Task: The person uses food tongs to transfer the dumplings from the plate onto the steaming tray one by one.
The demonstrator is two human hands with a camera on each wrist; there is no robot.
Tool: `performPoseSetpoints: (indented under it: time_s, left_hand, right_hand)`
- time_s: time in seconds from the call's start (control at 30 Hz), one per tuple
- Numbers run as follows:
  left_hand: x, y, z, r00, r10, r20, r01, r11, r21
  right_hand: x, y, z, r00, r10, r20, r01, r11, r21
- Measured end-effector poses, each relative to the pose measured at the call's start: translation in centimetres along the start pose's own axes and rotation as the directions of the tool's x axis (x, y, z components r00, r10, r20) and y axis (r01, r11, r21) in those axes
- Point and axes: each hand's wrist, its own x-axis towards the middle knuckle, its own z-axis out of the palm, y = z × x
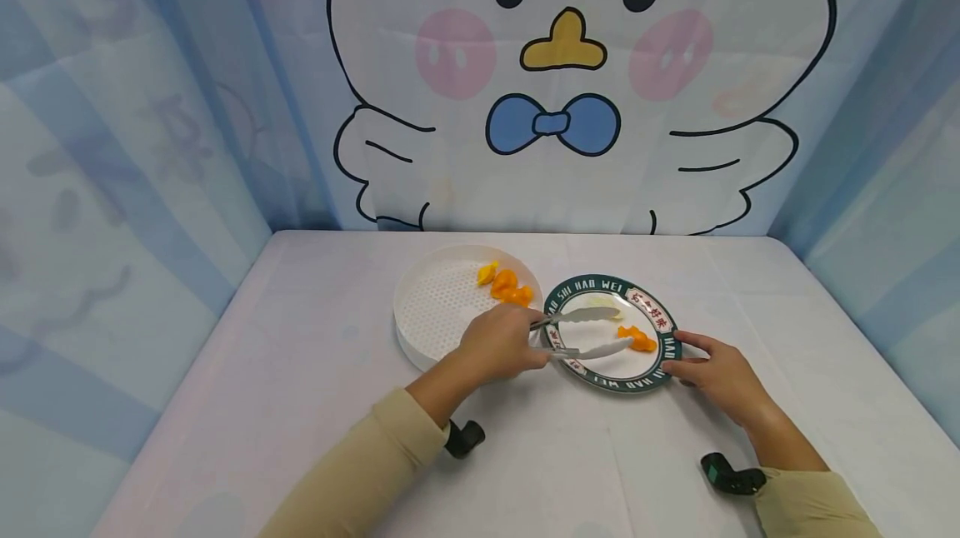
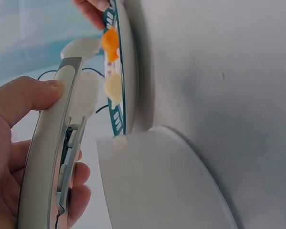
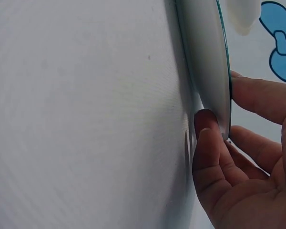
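Observation:
My left hand [image 1: 504,344] grips a pair of light-coloured tongs [image 1: 589,315], their two tips spread apart above a round plate with a dark green lettered rim [image 1: 576,286]. On the plate lie a lumpy orange piece [image 1: 637,339] and a pale yellow piece [image 2: 113,88], the latter partly behind the tongs in the head view. The tongs hold nothing between their tips. With thumb and fingers, my right hand [image 1: 720,376] pinches the plate's right edge; in the right wrist view some fingertips [image 3: 207,121] reach under the plate.
Left of the plate stands a shallow white round tray [image 1: 435,309] with a dotted base. Several orange pieces [image 1: 504,282] and a yellow piece [image 1: 487,273] lie at its far right side. A white-covered table [image 1: 315,371] meets a cartoon-printed curtain [image 1: 465,180] at the back.

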Motion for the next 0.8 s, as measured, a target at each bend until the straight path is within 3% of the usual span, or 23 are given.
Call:
performPoseSetpoints:
  time_s: [0.43, 0.8]
  left_hand:
    - [1.6, 1.1, 1.2, 0.999, -0.004, 0.039, 0.003, 1.000, 0.029]
    - [2.2, 1.7, 1.3, 0.999, 0.007, 0.035, -0.010, 0.997, 0.079]
  right_hand:
    - [0.0, 0.1, 0.1, 1.000, -0.008, -0.004, 0.008, 1.000, 0.001]
    - [-0.1, 0.0, 0.0, 1.000, -0.017, -0.001, 0.017, 1.000, -0.003]
